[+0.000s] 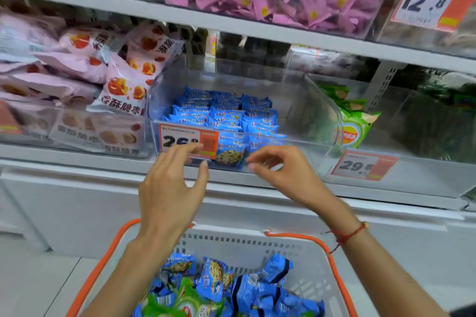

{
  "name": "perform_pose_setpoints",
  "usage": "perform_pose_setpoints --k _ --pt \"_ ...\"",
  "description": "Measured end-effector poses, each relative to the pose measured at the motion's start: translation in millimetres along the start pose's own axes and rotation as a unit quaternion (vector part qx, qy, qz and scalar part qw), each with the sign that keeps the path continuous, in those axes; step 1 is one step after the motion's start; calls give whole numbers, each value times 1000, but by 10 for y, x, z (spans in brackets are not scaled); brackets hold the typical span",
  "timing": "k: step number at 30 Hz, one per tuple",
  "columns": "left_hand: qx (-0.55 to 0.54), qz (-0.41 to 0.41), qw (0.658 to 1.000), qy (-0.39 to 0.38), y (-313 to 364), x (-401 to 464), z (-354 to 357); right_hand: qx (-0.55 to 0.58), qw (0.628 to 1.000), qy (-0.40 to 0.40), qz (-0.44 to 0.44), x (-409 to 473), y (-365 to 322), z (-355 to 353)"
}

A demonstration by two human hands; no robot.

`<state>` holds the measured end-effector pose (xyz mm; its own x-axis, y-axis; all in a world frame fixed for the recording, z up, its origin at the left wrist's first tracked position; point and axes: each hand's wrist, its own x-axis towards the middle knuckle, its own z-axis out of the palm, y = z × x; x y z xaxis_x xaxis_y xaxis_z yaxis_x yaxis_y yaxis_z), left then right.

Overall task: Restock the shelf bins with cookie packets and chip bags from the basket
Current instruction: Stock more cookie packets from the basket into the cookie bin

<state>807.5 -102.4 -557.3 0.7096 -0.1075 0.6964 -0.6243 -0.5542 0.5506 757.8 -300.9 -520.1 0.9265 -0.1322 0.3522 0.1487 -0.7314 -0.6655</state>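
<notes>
Head view is showing both hands hovering empty at the clear bin's (304, 100) front lip, left hand (172, 183) and right hand (286, 172) with fingers loosely apart, gripping nothing. Blue cookie packets (257, 288) are lying in the basket (252, 242) at six o'clock, below both wrists, about equally near either hand.

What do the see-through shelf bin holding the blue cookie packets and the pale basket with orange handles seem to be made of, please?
Shelf bin: apparently clear rigid plastic, glossy; packets show through. Basket: probably moulded plastic, matte, with slotted walls.
</notes>
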Motion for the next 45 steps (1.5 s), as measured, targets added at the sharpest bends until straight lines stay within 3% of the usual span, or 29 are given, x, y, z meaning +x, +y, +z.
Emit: perform_pose_setpoints --k 7,14,17,21,24,26,28,35,40,45 --pt "39 -117 964 -234 -259 -650 300 -17 970 -176 165 -541 780 803" --pt "111 -126 851 -497 -749 -1269 652 -98 903 -347 234 -1055 1313 1426" --pt "119 -133 811 -557 -966 -1496 834 -95 890 -367 255 -1120 1384 1653" --pt "105 -169 788 -583 -1147 -1642 963 72 859 -309 402 -1068 1377 1983" --pt "85 -212 781 -582 -1236 -1726 1034 190 816 -202 507 -1051 1342 2186" --pt "94 -228 772 -586 -1298 -1777 1083 240 778 -132 565 -1052 1363 2267" --pt "85 -245 776 -575 -1335 -1814 1109 238 768 -112 584 -1079 1442 2313" --pt "-109 -323 823 -454 -1249 -1710 1062 270 739 -181 591 -1055 1434 1888" --pt "-250 -371 796 -408 -955 -1337 946 304 761 -263 509 -843 1288 1288" --pt "-292 -321 801 -412 -628 -848 783 247 807 -351 405 -472 923 755"
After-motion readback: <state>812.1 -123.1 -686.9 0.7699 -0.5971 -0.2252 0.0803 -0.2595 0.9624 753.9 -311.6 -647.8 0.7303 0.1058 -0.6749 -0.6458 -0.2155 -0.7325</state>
